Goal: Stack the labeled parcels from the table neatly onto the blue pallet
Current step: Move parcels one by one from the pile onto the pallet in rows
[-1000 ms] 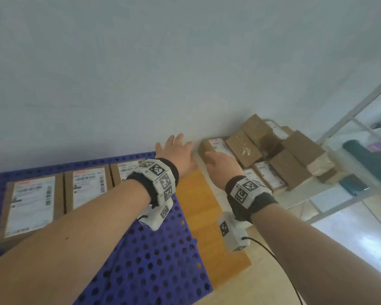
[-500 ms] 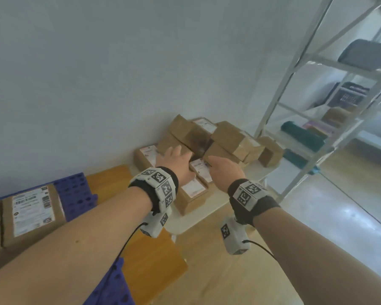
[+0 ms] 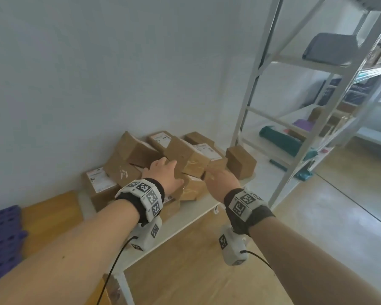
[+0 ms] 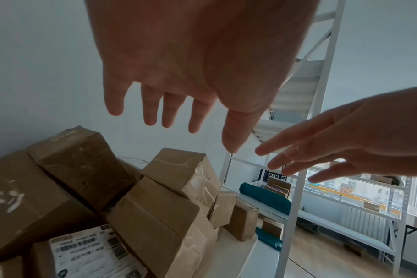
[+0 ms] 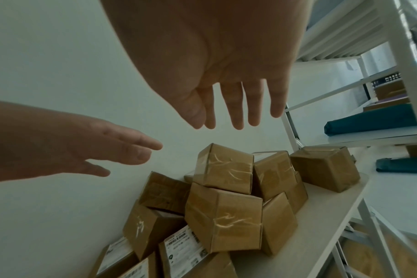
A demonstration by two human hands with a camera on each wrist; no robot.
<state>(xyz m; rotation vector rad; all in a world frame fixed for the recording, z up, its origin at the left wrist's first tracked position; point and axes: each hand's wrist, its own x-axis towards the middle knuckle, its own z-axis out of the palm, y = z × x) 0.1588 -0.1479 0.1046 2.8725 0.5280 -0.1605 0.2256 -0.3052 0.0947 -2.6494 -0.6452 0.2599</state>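
Observation:
Several brown cardboard parcels lie heaped on a low white table against the wall, some with white labels facing up. My left hand hovers over the middle of the heap with fingers spread and straight, holding nothing. My right hand is just to its right, fingers also extended above a taped parcel. A corner of the blue pallet shows at the far left of the head view.
A white metal shelving rack stands right of the table, holding teal bundles and a grey bag. An orange-brown board lies between pallet and table. Wooden floor lies to the right.
The view has swung right from the pallet to the parcel table. Both hands have reached forward over the heap, fingers still open and empty.

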